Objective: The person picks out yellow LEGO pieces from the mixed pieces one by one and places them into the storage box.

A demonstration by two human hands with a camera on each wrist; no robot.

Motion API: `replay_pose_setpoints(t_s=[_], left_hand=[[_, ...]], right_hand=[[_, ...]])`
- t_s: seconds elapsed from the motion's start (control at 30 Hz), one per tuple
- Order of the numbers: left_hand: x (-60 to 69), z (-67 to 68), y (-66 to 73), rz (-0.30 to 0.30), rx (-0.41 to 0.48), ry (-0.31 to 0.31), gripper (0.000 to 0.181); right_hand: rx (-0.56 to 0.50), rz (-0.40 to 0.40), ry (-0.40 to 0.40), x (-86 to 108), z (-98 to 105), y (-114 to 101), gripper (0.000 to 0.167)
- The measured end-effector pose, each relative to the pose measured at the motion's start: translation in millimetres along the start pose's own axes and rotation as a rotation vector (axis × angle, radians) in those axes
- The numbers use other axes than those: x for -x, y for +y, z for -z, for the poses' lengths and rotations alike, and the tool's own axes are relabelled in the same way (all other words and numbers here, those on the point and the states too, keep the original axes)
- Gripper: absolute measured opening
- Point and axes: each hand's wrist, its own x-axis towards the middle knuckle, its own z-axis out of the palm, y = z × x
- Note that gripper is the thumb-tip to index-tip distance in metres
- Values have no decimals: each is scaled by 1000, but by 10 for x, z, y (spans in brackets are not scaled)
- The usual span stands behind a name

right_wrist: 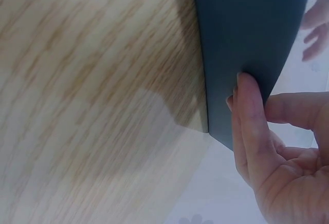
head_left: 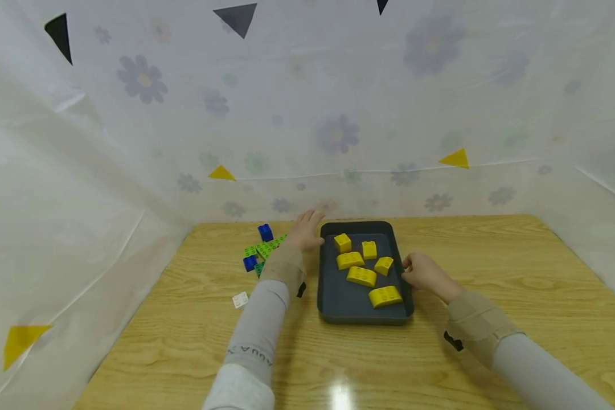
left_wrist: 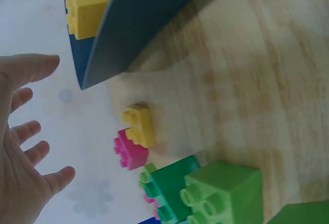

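A dark grey tray [head_left: 333, 304] lies on the wooden table with several yellow toy bricks [head_left: 361, 276] inside, some with curved tops. My right hand [head_left: 426, 276] is at its right side. In the right wrist view, the right hand [right_wrist: 288, 157] grips the tray wall [right_wrist: 247, 34], with fingers on the outer face and another digit at the rim. Spread fingers show on my left hand [head_left: 301, 232], which holds nothing and hovers by the tray's far left corner. In the left wrist view, a gap separates the left hand [left_wrist: 23, 152] from the tray [left_wrist: 139, 23].
Green bricks [head_left: 263, 249] and blue bricks [head_left: 265, 232] lie left of the tray, partly hidden by my left arm. Nearer sits a white brick [head_left: 240, 300]. The left wrist view also shows a pink brick [left_wrist: 131, 151] beside a yellow one [left_wrist: 143, 126]. A flowered curtain [head_left: 307, 114] borders the table.
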Motion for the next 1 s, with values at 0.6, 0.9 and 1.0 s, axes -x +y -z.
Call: replay_pose_setpoints(t_s=[0.6, 0.9, 1.0], left_hand=[[-8, -315, -119, 206, 75, -64, 49], [-74, -442, -221, 191, 14, -32, 47], [-69, -469, -242, 183, 3, -1, 45]], right_hand=[[15, -18, 24, 14, -32, -49, 27], [14, -16, 28, 19, -38, -49, 25], [17, -17, 26, 9, -38, -41, 26]])
